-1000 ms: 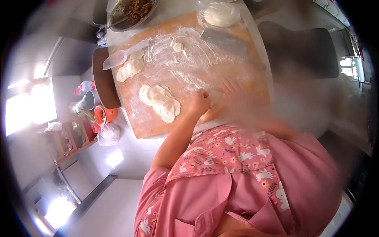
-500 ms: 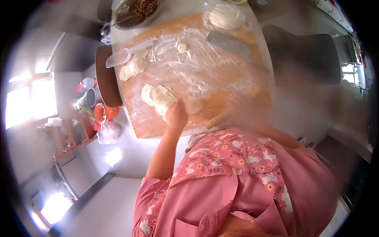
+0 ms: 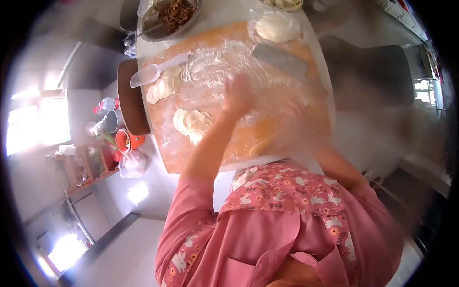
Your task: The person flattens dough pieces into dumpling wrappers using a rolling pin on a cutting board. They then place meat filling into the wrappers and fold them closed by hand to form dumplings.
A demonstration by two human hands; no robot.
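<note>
My left hand (image 3: 240,95) is over the middle of the floured wooden board (image 3: 210,86). Its fingers point toward the far side and are blurred, so whether they hold anything is unclear. Beneath that forearm's left side lies an overlapping pile of thin round dough wrappers (image 3: 191,124). A second pile of wrappers (image 3: 166,87) is farther up the board's left side. My right hand (image 3: 294,126) is strongly smeared by motion near the board's front right. Close to it is a wooden rolling pin (image 3: 260,147), partly lost in the blur.
A clear plastic scoop (image 3: 148,75) touches the farther wrapper pile. At the back are a bowl of brown filling (image 3: 177,16), plastic-covered dough (image 3: 276,26), a grey flat scraper (image 3: 279,60) and a dish (image 3: 282,5). A brown chair (image 3: 131,98) stands left of the table.
My left hand has moved from the near wrapper pile up and right to mid-board. The small dough piece at the far middle and the disc by that hand no longer show. My right hand stays blurred.
</note>
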